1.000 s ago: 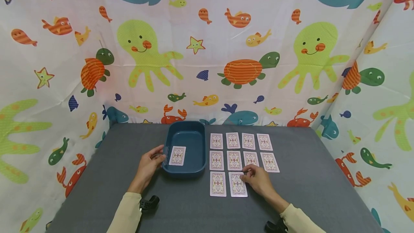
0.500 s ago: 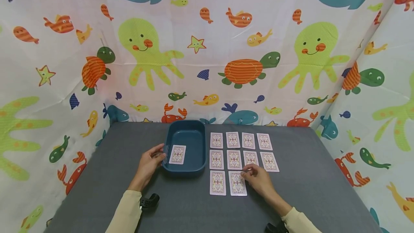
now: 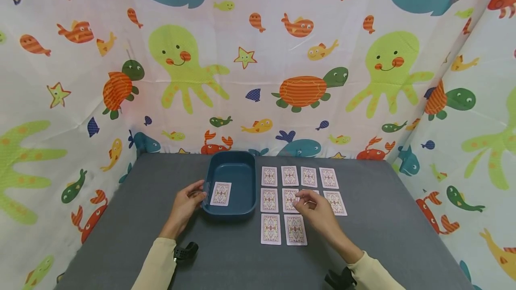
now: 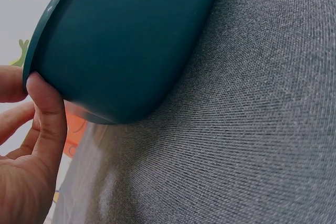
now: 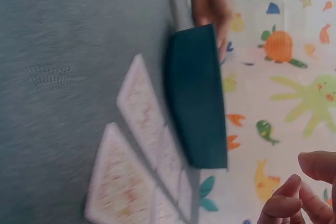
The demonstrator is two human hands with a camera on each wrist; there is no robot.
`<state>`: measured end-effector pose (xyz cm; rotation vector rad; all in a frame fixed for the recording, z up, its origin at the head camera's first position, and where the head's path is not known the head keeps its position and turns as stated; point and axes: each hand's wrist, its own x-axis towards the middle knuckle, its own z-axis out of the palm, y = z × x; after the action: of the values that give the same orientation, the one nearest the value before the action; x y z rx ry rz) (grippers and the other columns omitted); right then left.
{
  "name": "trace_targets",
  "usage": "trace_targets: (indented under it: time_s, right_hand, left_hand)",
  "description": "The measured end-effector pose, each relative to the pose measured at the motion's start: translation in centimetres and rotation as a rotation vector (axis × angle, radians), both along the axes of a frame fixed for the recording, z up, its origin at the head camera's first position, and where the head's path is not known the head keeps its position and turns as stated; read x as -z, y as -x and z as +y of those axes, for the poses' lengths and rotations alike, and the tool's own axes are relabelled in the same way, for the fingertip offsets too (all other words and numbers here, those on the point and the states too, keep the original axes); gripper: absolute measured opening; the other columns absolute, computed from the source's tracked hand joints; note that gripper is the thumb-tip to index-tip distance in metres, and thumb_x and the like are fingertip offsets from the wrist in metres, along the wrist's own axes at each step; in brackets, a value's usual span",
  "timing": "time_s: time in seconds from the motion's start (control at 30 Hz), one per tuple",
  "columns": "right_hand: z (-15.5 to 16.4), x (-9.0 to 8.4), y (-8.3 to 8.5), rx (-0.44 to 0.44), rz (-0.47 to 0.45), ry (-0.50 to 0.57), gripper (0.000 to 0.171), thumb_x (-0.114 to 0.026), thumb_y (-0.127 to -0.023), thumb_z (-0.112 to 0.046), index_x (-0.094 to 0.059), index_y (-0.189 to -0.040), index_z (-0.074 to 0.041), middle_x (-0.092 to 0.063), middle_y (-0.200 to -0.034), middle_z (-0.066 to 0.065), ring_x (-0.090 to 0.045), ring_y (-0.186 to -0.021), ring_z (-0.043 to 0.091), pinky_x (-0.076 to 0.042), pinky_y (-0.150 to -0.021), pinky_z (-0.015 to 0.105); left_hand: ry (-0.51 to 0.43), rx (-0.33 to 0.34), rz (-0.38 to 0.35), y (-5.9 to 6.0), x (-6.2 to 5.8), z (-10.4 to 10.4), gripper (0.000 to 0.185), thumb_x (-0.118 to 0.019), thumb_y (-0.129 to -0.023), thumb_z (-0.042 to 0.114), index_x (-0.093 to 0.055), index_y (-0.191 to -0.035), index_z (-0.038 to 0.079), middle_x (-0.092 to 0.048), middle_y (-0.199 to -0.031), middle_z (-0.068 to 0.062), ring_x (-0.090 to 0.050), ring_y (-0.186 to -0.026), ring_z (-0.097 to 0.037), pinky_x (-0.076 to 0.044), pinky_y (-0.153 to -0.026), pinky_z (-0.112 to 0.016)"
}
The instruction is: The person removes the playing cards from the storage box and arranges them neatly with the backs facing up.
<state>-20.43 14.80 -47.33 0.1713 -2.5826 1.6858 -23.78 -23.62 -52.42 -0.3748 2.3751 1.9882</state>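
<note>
My left hand (image 3: 186,204) grips the left rim of a dark teal plastic tub (image 3: 239,176); in the left wrist view the thumb lies outside the tub wall (image 4: 126,35) and the fingers go over the edge. One patterned playing card (image 3: 221,194) lies face down inside. My right hand (image 3: 315,209) hovers with loosely curled fingers over the face-down cards right of the tub, partly hiding a middle-row card (image 3: 310,191). Nothing shows between its fingers (image 5: 283,206). Nearest its fingertips is another middle-row card (image 3: 288,200).
Two cards make up the front row, one at left (image 3: 270,229) and one at right (image 3: 296,230). Behind them are a middle row and a back row (image 3: 289,176) of several cards each. A sea-animal curtain (image 3: 258,70) encloses the grey table (image 3: 225,258).
My right hand has risen off the right front-row card and moved slightly back and left, over the middle row. The left hand stays on the tub's rim.
</note>
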Motion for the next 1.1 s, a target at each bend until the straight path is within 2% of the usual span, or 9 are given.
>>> trace_targets:
  time_s: [0.27, 0.43, 0.67, 0.77, 0.93, 1.1]
  right_hand:
    - [-2.4, -1.9, 1.1, -0.087, 0.049, 0.034, 0.021, -0.073, -0.089, -0.021, -0.067, -0.108, -0.015, -0.061, -0.09, 0.007, -0.055, -0.071, 0.012, -0.043, -0.058, 0.023]
    - [-4.2, -2.4, 1.8, -0.116, 0.052, 0.091, 0.024, -0.073, -0.089, -0.02, -0.067, -0.111, -0.014, -0.06, -0.094, 0.008, -0.057, -0.077, 0.014, -0.045, -0.063, 0.022]
    - [-6.6, -2.9, 2.4, -0.13, 0.01, 0.126, 0.028, -0.071, -0.09, -0.017, -0.065, -0.116, -0.01, -0.059, -0.099, 0.011, -0.056, -0.084, 0.019, -0.044, -0.065, 0.022]
    - [-7.6, -3.8, 2.2, -0.154, -0.004, 0.141, 0.027, -0.07, -0.091, -0.014, -0.065, -0.117, -0.007, -0.059, -0.099, 0.013, -0.055, -0.083, 0.02, -0.044, -0.065, 0.022]
    - [-9.0, -5.7, 1.7, -0.211, -0.025, 0.198, 0.027, -0.067, -0.092, -0.013, -0.064, -0.117, -0.003, -0.058, -0.096, 0.012, -0.053, -0.078, 0.015, -0.043, -0.066, 0.022]
    - [-10.3, -5.6, 2.0, -0.236, -0.046, 0.26, 0.028, -0.067, -0.092, -0.013, -0.064, -0.119, -0.004, -0.057, -0.095, 0.008, -0.053, -0.079, 0.012, -0.044, -0.07, 0.023]
  left_hand:
    - [0.001, 0.003, 0.009, -0.1, 0.2, 0.1, 0.047, -0.061, -0.096, 0.013, -0.052, -0.142, 0.018, -0.052, -0.136, -0.01, -0.056, -0.109, -0.023, -0.05, -0.08, -0.028]
    - [0.008, 0.009, 0.01, -0.3, 0.1, 0.0, 0.047, -0.06, -0.097, 0.014, -0.051, -0.142, 0.018, -0.051, -0.137, -0.01, -0.056, -0.111, -0.024, -0.051, -0.082, -0.029]
    - [0.013, 0.011, 0.011, -0.4, 0.2, 0.0, 0.046, -0.06, -0.097, 0.015, -0.051, -0.142, 0.019, -0.052, -0.137, -0.009, -0.056, -0.112, -0.024, -0.05, -0.082, -0.029]
    - [0.009, 0.014, 0.011, -0.3, 0.2, 0.0, 0.047, -0.06, -0.096, 0.014, -0.051, -0.143, 0.018, -0.051, -0.138, -0.01, -0.056, -0.111, -0.024, -0.05, -0.081, -0.028]
    - [0.012, 0.008, 0.012, -0.3, 0.1, 0.1, 0.047, -0.06, -0.096, 0.014, -0.051, -0.143, 0.019, -0.051, -0.137, -0.009, -0.056, -0.111, -0.023, -0.05, -0.081, -0.027]
    - [0.002, 0.005, 0.013, -0.2, 0.0, 0.1, 0.047, -0.06, -0.096, 0.013, -0.051, -0.142, 0.018, -0.051, -0.136, -0.01, -0.056, -0.11, -0.024, -0.05, -0.081, -0.027]
